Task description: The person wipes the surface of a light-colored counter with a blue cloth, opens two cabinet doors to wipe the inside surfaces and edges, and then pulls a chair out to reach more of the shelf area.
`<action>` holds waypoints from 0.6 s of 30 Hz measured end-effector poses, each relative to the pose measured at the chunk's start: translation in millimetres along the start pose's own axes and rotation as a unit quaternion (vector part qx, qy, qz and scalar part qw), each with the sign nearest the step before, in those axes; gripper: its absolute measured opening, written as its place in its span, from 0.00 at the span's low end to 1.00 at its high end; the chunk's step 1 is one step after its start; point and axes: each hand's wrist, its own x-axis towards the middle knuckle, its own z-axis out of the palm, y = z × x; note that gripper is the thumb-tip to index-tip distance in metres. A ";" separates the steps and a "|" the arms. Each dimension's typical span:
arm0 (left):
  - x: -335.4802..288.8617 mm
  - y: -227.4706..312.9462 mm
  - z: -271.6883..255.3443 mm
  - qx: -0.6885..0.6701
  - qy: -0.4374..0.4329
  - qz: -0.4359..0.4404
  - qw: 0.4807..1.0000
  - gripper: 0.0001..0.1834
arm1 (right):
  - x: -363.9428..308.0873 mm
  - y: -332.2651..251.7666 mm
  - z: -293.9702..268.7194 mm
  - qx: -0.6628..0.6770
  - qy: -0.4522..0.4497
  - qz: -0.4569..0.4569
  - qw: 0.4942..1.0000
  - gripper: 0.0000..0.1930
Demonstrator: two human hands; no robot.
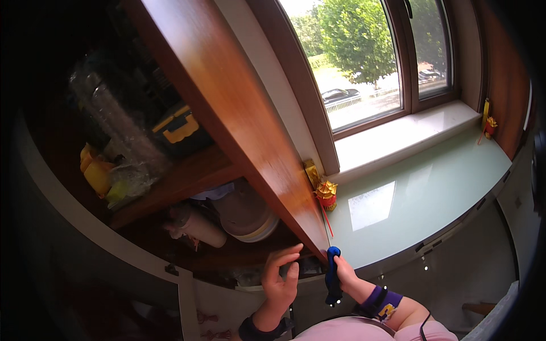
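My right hand (349, 277) grips a bunched dark-blue cloth (333, 284), whose upper end is beside the front edge of the upright wooden panel (267, 162). A wide band wraps the right wrist. To the left, my left hand (280, 279) is raised before the lower cabinet shelf, with fingers apart and nothing in it. A dark band circles that wrist. Just beyond the cloth begins the pale green glass countertop (432, 187). At its left end, a gold and red ornament (326, 194) with a red tassel sits against the panel.
Left of the panel, the cabinet's upper shelf holds a black and yellow case (181, 126) and a clear plastic bag (122, 133). Below are a pale rolled bundle (202, 224) and a round container (250, 219). A window (347, 62) stands behind the countertop; another ornament (490, 126) is at the far right.
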 end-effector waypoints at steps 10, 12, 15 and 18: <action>-7.4 38.6 6.3 0.145 -0.078 0.127 0.978 0.32 | -167.1 -97.1 95.7 0.081 -0.244 -0.180 0.950 0.25; -0.9 46.9 -7.1 0.250 0.026 0.221 0.942 0.24 | -170.1 -105.2 104.9 0.064 -0.327 -0.226 0.915 0.26; 48.5 71.7 -39.1 0.278 0.062 0.305 0.909 0.21 | -176.9 -128.7 127.5 0.004 -0.403 -0.371 0.836 0.27; 114.3 101.4 -63.0 0.323 0.132 0.318 0.882 0.23 | -185.6 -148.4 138.0 -0.068 -0.376 -0.482 0.788 0.26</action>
